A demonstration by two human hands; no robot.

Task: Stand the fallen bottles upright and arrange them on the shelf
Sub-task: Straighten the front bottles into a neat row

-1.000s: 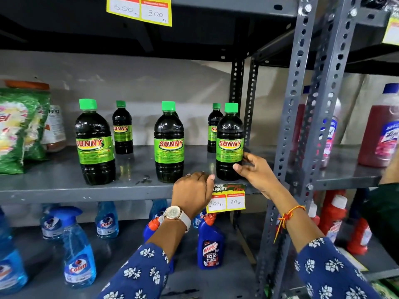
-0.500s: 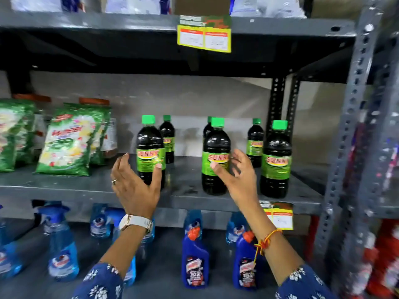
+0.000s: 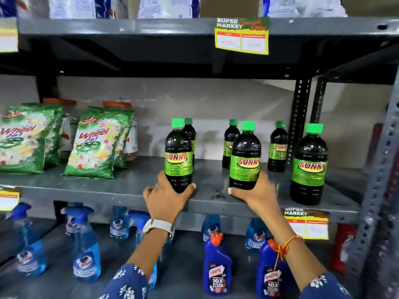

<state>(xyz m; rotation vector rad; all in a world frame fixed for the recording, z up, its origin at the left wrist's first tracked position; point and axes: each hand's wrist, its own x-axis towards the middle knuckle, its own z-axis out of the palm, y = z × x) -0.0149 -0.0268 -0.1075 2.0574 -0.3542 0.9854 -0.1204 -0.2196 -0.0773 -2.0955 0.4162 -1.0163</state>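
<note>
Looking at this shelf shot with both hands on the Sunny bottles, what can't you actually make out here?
All in the head view:
- Price tag on the upper shelf: handwritten figures blurred.
- Lower price tag: figures too faint and blurred.
- Back-left bottle: label hidden by the bottle in the left hand.
- Bottle in the right hand: base hidden by fingers, so lifted or resting is unclear.
- Top-shelf packets: cut off by the frame edge.

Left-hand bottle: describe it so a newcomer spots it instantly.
Look at the grey middle shelf, right of the green Wheel packets. Three Sunny bottles stand along its front edge; it is the leftmost bottle, its base gripped by the watch-wearing left hand.
</note>
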